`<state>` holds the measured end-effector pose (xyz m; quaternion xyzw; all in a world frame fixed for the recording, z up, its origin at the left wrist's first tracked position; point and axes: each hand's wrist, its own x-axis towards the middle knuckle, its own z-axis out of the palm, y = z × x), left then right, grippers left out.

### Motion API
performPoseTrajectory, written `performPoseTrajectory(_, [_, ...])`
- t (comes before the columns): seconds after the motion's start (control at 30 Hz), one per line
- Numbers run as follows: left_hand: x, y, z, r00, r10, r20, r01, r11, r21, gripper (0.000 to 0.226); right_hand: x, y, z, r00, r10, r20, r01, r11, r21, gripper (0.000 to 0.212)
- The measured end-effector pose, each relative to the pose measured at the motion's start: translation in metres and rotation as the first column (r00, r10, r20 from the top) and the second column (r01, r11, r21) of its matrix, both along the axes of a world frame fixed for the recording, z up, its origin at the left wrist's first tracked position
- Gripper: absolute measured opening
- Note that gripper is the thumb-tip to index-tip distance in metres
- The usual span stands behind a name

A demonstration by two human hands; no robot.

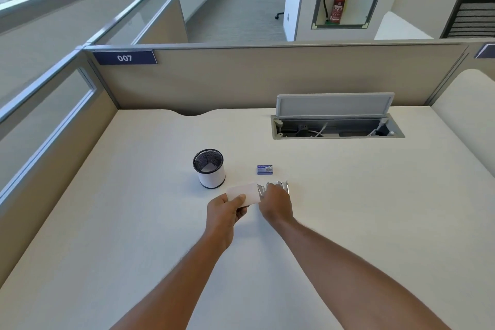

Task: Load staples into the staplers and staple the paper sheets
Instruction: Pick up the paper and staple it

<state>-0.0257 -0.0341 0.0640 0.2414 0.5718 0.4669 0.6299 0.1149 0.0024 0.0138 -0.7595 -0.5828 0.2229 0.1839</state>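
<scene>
My left hand point(230, 209) pinches the near left end of a small stack of white paper sheets point(247, 193), held just above the desk. My right hand point(276, 202) covers a cluster of silvery metal staplers point(281, 185) at the sheets' right end; its fingers curl over them, and only shiny tips show past the knuckles. A small blue staple box point(264, 169) lies closed on the desk a short way behind my right hand.
A black mesh pen cup point(209, 168) with a white lower band stands left of the staple box, close behind the sheets. An open cable tray point(337, 128) with a raised lid sits at the back right of the desk point(134, 222). Partition walls surround the desk.
</scene>
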Motion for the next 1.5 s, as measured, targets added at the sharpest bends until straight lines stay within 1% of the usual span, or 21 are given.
performPoseTrajectory(0.13, [-0.005,0.000,0.000,1.000,-0.006,-0.009,0.006,1.000,0.003,0.008,-0.004,0.005,-0.005,0.994,-0.006,0.105,0.005,1.000,0.012,0.043])
performPoseTrajectory(0.2, [-0.007,-0.001,0.001,1.000,-0.010,-0.005,0.010,1.000,0.001,0.011,-0.005,0.007,-0.007,0.990,-0.009,0.142,0.007,1.000,0.019,0.037])
performPoseTrajectory(0.27, [-0.008,0.000,0.002,1.000,-0.009,-0.008,0.009,1.000,-0.003,0.011,-0.006,0.008,-0.008,0.992,-0.002,0.130,0.002,1.000,0.004,0.034])
performPoseTrajectory(0.33, [-0.008,-0.001,0.003,1.000,-0.011,-0.013,0.011,1.000,-0.002,0.010,-0.005,0.006,-0.008,0.995,0.005,0.104,-0.006,1.000,0.012,0.036])
performPoseTrajectory(0.4, [-0.007,-0.001,0.006,1.000,-0.018,-0.007,0.018,1.000,-0.005,0.009,-0.002,-0.001,-0.009,0.999,0.012,0.046,-0.016,0.995,0.096,0.033])
performPoseTrajectory(0.47, [-0.005,-0.001,0.008,1.000,-0.030,0.000,0.030,0.999,-0.015,0.010,0.004,-0.015,-0.006,0.993,0.061,-0.105,-0.031,0.964,0.264,0.025])
performPoseTrajectory(0.53, [-0.001,-0.002,0.011,0.998,-0.059,0.000,0.059,0.998,-0.025,0.011,0.010,-0.032,0.000,0.953,0.206,-0.223,-0.082,0.882,0.463,0.033])
performPoseTrajectory(0.6, [0.004,-0.004,0.014,0.996,-0.091,-0.003,0.091,0.995,-0.038,0.011,0.016,-0.047,0.005,0.917,0.333,-0.218,-0.154,0.802,0.577,0.041])
performPoseTrajectory(0.67, [0.009,-0.006,0.017,0.992,-0.123,-0.010,0.122,0.991,-0.050,0.016,0.021,-0.056,0.009,0.915,0.346,-0.209,-0.156,0.778,0.609,0.037])
performPoseTrajectory(0.77, [0.016,-0.011,0.021,0.992,-0.129,-0.002,0.128,0.990,-0.058,0.029,0.029,-0.067,0.020,0.929,0.304,-0.212,-0.103,0.761,0.640,0.030])
performPoseTrajectory(0.87, [0.021,-0.014,0.024,0.994,-0.092,0.053,0.095,0.994,-0.049,0.042,0.036,-0.072,0.028,0.932,0.329,-0.149,-0.147,0.722,0.677,0.026])
performPoseTrajectory(0.9, [0.023,-0.015,0.025,0.994,-0.087,0.070,0.090,0.995,-0.042,0.042,0.038,-0.072,0.029,0.930,0.337,-0.147,-0.151,0.717,0.681,0.022])
performPoseTrajectory(0.97, [0.026,-0.016,0.028,0.994,-0.088,0.059,0.089,0.996,-0.021,0.028,0.040,-0.072,0.033,0.926,0.318,-0.202,-0.105,0.733,0.672,0.012])
performPoseTrajectory(1.0, [0.027,-0.017,0.030,0.995,-0.094,0.041,0.094,0.995,-0.015,0.023,0.041,-0.072,0.036,0.921,0.285,-0.265,-0.046,0.756,0.653,0.010])
performPoseTrajectory(1.03, [0.028,-0.018,0.031,0.994,-0.105,0.014,0.105,0.994,-0.007,0.028,0.041,-0.072,0.040,0.905,0.240,-0.351,0.027,0.792,0.610,0.009])
performPoseTrajectory(1.1, [0.029,-0.020,0.035,0.985,-0.152,-0.078,0.154,0.988,0.016,0.044,0.041,-0.074,0.053,0.835,0.128,-0.535,0.161,0.873,0.461,0.010])
performPoseTrajectory(1.17, [0.029,-0.023,0.037,0.965,-0.196,-0.172,0.209,0.976,0.065,0.046,0.043,-0.075,0.063,0.749,0.032,-0.661,0.240,0.917,0.317,0.011])
performPoseTrajectory(1.3, [0.035,-0.024,0.037,0.930,-0.226,-0.291,0.282,0.945,0.167,0.022,0.049,-0.072,0.073,0.598,-0.052,-0.799,0.252,0.959,0.127,0.011])
performPoseTrajectory(1.37, [0.039,-0.024,0.036,0.933,-0.196,-0.302,0.257,0.950,0.176,0.016,0.050,-0.071,0.074,0.522,-0.088,-0.849,0.259,0.964,0.059,0.012])
performPoseTrajectory(1.43, [0.042,-0.024,0.036,0.947,-0.190,-0.259,0.239,0.955,0.175,0.017,0.052,-0.071,0.076,0.431,-0.123,-0.894,0.276,0.961,0.001,0.011])
performPoseTrajectory(1.5, [0.044,-0.025,0.038,0.959,-0.194,-0.205,0.231,0.957,0.175,0.018,0.054,-0.071,0.076,0.377,-0.149,-0.914,0.287,0.957,-0.038,0.011])
